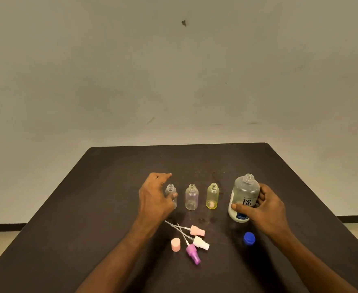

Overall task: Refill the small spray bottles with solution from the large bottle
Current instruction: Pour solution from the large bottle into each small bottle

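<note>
Big bottle (244, 197) stands upright at the surface's (114, 187) right, uncapped mouth pointing up, right hand (262, 208) wrapped around it. Left hand (154, 197) loosely cups the clear small bottle (171, 194), also upright.

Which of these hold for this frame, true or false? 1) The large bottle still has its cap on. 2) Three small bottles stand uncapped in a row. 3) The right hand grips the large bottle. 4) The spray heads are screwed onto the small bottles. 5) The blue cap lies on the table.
1) False. The large bottle is open at the neck.
2) True. The clear small bottle, the purple-tinted bottle and the yellow bottle stand open side by side.
3) True. The right hand is wrapped round it.
4) False. The pink spray head, white spray head and purple spray head lie on the table.
5) True. The blue cap lies near the large bottle.
</note>
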